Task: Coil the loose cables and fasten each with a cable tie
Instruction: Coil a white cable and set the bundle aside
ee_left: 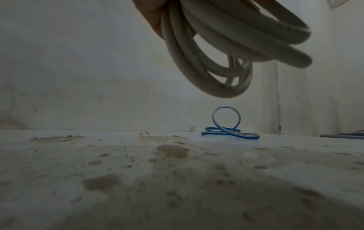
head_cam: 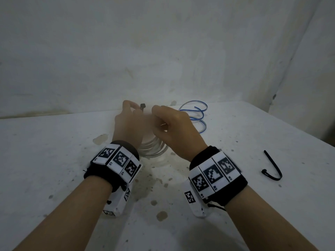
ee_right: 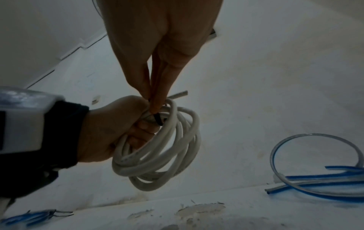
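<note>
A: Head view, item one?
B: Left hand, raised over the bench, fingers curled round a white cable coil that hangs below the palms. A black cable tie stands up just beside its fingertips.
A: Item two?
B: Right hand, fingers bent, tips meeting the left hand at the tie. Blue cable, loose loops on the bench behind it. Spare black tie, bent like a hook, well apart to the right.
A: Left wrist view?
B: White coil hanging clear of the stained bench, several turns, gripped at the top. Blue cable far back near the wall, one loop upright.
A: Right wrist view?
B: Left hand closed round the coil. Right-hand fingers pinching the black tie where it crosses the turns. Blue cable on the bench, right. How far the tie is fastened: cannot tell.
</note>
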Tool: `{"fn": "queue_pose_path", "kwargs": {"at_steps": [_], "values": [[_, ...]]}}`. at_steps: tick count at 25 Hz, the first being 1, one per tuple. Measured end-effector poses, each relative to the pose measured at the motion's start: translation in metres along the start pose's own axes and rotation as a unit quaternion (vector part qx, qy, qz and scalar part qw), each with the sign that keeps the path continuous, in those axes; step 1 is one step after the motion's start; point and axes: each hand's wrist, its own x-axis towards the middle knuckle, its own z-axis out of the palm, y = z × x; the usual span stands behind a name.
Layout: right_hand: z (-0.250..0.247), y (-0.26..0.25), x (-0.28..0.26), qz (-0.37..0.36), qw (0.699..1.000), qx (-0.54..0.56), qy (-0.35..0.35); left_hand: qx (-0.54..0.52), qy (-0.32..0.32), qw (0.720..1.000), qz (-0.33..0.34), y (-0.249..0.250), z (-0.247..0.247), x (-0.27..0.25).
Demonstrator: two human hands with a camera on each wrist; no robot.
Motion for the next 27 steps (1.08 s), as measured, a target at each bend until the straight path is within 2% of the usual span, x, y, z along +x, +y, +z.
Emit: {"fn": "queue_pose_path", "kwargs": {"at_steps": [5, 11, 14, 16, 19, 24, 27], "values": [[0.005, -0.004, -0.005, -0.012, 0.999, -0.035, -0.008, 0.039, -0.041, 0.998, 0.015, 0.0, -0.003, -0.001], [0.003, -0.011, 0.0, 0.125, 0.99, 0.058, -0.02, 0.006, -0.129, 0.991, 0.04, -0.002, -0.002, -0.006], [0.009, -0.015, 0.0, 0.167, 0.985, 0.05, -0.014, 0.03, -0.148, 0.988, 0.042, 0.003, 0.001, -0.011], [0.012, -0.014, 0.002, 0.187, 0.982, 0.015, -0.035, 0.062, -0.149, 0.986, 0.033, 0.006, 0.003, -0.012], [0.013, -0.014, 0.003, 0.176, 0.981, -0.046, -0.067, 0.064, -0.142, 0.988, 0.022, 0.004, 0.002, -0.009], [0.013, -0.011, 0.004, 0.145, 0.978, -0.135, -0.067, 0.049, -0.125, 0.991, 0.025, 0.001, -0.001, -0.007], [0.013, -0.01, 0.006, 0.139, 0.978, -0.146, -0.044, 0.057, -0.12, 0.991, 0.022, 0.0, -0.003, -0.005]]}}
